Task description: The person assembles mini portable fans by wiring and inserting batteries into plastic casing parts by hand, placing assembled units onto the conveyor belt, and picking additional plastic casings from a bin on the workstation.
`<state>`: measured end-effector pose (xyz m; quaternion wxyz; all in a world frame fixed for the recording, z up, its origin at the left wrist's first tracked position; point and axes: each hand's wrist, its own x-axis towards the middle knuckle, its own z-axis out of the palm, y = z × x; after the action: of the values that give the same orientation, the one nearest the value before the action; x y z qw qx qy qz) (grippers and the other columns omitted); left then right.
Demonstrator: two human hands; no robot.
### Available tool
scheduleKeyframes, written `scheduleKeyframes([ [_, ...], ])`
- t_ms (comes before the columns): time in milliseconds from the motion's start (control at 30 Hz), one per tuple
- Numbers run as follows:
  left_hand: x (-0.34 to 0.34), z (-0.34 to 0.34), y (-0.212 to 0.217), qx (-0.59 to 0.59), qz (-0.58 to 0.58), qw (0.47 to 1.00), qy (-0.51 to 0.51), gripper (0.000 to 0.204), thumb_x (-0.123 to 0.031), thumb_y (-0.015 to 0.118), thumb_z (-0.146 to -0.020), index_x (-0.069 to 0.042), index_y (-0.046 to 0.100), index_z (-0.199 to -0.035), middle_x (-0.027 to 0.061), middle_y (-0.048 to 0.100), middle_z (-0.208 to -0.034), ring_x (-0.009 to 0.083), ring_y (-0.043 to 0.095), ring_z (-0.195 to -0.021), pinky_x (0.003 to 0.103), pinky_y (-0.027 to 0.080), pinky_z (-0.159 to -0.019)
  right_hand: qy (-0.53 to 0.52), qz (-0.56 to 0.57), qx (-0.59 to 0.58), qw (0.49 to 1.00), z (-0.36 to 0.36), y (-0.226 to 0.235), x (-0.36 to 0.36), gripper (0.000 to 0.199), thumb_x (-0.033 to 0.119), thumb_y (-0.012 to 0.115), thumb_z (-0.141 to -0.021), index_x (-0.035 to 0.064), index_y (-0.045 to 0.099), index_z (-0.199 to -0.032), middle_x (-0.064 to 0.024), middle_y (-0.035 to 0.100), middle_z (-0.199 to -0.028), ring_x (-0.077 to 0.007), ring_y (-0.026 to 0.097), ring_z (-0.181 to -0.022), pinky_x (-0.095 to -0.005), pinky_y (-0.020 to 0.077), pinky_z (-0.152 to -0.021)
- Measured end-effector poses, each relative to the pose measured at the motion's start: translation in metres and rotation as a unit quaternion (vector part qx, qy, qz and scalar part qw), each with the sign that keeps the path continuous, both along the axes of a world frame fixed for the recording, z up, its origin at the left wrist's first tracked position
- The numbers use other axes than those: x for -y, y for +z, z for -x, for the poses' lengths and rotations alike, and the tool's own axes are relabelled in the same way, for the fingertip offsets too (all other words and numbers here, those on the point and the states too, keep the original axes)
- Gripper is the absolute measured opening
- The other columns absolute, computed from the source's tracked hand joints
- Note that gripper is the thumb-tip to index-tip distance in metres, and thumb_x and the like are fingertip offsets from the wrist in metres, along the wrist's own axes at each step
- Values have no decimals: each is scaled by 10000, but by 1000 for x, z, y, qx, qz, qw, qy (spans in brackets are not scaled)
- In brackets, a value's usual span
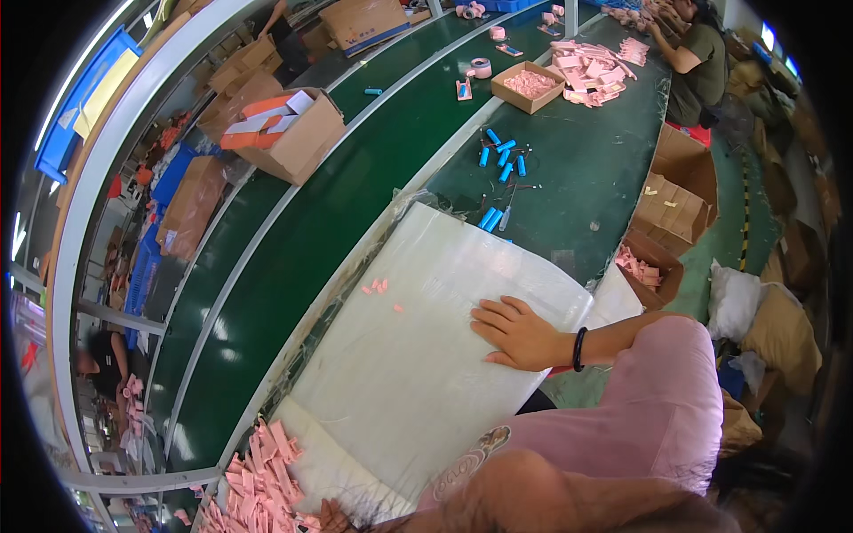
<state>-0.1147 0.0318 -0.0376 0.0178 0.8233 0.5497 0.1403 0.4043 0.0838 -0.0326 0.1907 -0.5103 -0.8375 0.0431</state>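
My right hand [513,333], with a black band at the wrist, lies flat with fingers spread on a whitish translucent sheet [418,293] that covers the table. Nothing is in it. Several tiny pink pieces [377,286] lie on the sheet beyond and left of that hand. At the lower edge only part of my left hand [333,517] shows, beside a heap of long pink plastic parts [262,471]. Its fingers are mostly cut off by the picture's edge, so what it holds is hidden. Blue cylindrical cells with thin wires [505,160] lie past the sheet's far edge.
A green conveyor belt [293,213] runs along the left, with an open carton [298,142] beside it. Farther off are a small box of pink bits [529,86] and a pink parts pile [591,73]. Cartons [675,191] stand at right; a co-worker [697,62] sits beyond.
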Motion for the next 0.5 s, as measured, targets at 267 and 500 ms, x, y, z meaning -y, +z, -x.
scheduleKeyframes([
  [267,-3,22,6,-20,3,999,-26,559,-355,398,-887,27,442,-1293,210,471,-1290,402,428,-1180,529,275,-1004,-1,-9,4,1000,3,2,0,553,447,461,-924,38,462,-1296,-123,416,-1382,-276,320,-1323,-457,227,-1095],
  [500,-23,34,5,-27,1,997,-65,564,-360,394,-886,26,441,-1295,212,468,-1294,403,427,-1182,528,275,-1004,-14,-11,19,1000,0,1,6,524,429,459,-933,38,472,-1281,-118,428,-1370,-268,334,-1315,-454,229,-1091],
])
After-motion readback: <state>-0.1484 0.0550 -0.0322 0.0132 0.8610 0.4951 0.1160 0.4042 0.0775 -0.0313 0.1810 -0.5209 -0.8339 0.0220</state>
